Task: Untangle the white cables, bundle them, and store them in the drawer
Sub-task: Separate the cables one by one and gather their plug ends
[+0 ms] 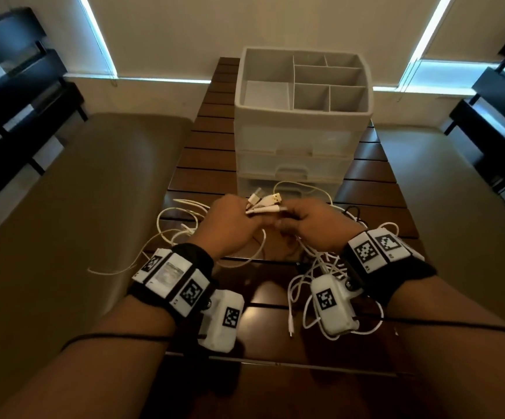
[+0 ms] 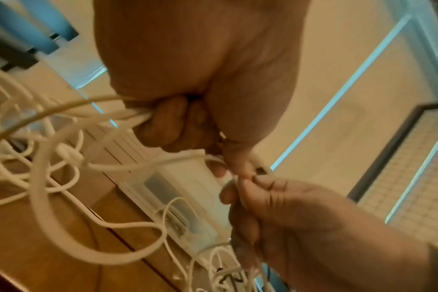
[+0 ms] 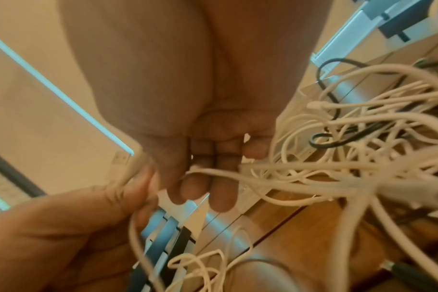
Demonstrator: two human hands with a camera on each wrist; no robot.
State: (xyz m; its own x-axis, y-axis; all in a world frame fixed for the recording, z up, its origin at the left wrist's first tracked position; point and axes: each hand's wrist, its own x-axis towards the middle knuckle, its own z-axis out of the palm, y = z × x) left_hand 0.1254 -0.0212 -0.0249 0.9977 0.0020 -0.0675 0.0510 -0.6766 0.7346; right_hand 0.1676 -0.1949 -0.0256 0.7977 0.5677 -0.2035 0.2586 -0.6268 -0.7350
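Note:
Both hands are raised over the brown slatted table (image 1: 212, 164), just in front of a white drawer unit (image 1: 293, 140) whose three drawers are closed. My left hand (image 1: 245, 213) grips a bunch of white cable ends; their USB plugs (image 1: 267, 202) stick out above the fist. In the left wrist view this left hand (image 2: 178, 126) is curled tight round several strands. My right hand (image 1: 290, 216) pinches one plug end beside the bunch, and the right hand (image 2: 238, 189) shows curled fingers on a strand. Loose white cables (image 1: 169, 234) trail left; a denser tangle (image 3: 363, 150) lies right.
An open compartment tray (image 1: 302, 52) tops the drawer unit. A black cable (image 3: 323, 142) is mixed into the right-hand tangle. Beige padded benches (image 1: 64, 207) flank the table on both sides, with dark shelving (image 1: 18, 86) along the walls beyond.

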